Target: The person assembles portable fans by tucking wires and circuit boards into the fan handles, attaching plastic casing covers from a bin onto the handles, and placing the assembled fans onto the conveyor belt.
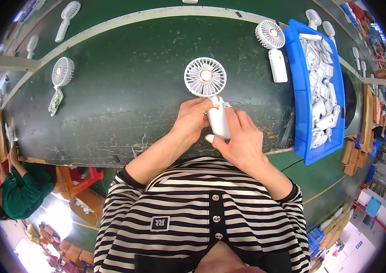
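Left: small fan (62, 73); exposed handle interior indistinct. Centre, over the bench (125, 91): left hand (193, 117) grips the handheld fan (205, 86) at its neck; right hand (246, 140) clasps its handle, partly hiding it. Right: blue bin (303, 95); white parts (323, 91) overlap, obscuring one another.

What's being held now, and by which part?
A white handheld fan, by its handle: the left grip holds its top, just below the round head; the right grip touches its right side.

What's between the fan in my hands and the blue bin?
The head view shows another white fan on the dark green table, beside the blue bin.
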`<action>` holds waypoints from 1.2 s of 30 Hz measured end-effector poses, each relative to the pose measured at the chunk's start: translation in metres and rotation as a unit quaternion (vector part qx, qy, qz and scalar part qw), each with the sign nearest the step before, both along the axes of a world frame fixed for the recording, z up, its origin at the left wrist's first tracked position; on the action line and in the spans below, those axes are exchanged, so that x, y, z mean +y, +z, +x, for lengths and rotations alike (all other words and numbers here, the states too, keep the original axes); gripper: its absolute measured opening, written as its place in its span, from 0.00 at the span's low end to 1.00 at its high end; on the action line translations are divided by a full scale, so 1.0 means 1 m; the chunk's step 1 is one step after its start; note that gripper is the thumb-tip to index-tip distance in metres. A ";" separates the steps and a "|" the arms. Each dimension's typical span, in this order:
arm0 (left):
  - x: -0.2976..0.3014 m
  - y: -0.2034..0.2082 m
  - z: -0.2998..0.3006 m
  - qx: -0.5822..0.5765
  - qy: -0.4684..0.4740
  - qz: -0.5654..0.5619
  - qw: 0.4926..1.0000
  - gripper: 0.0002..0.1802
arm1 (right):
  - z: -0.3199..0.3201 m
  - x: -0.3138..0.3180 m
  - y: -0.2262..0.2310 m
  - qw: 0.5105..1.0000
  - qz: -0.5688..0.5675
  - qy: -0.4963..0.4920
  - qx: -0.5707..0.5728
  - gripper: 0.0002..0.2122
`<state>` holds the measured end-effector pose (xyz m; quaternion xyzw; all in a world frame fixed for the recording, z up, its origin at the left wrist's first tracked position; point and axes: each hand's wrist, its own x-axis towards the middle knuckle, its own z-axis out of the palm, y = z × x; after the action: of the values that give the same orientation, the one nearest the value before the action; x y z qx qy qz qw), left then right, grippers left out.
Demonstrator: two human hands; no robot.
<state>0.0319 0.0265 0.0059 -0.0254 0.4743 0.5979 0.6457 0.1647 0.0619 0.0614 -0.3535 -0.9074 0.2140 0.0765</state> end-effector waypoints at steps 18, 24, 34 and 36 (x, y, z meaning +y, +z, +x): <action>-0.006 0.003 -0.002 -0.011 -0.014 0.135 0.991 0.19 | -0.006 0.015 -0.034 0.803 -0.534 -0.162 0.211 0.13; -0.007 0.000 0.000 0.001 0.003 0.155 0.988 0.19 | -0.008 0.014 -0.031 0.807 -0.519 -0.153 0.236 0.12; -0.009 -0.002 0.007 0.034 -0.019 0.180 0.983 0.22 | -0.004 0.016 -0.033 0.804 -0.523 -0.167 0.230 0.12; -0.009 -0.002 0.007 0.028 -0.015 0.181 0.983 0.22 | -0.004 0.016 -0.033 0.803 -0.524 -0.165 0.231 0.12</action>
<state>0.0392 0.0175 0.0036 0.1153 0.3762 0.6648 0.6350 0.1609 0.0781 0.0282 -0.4244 -0.5405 0.7164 0.1206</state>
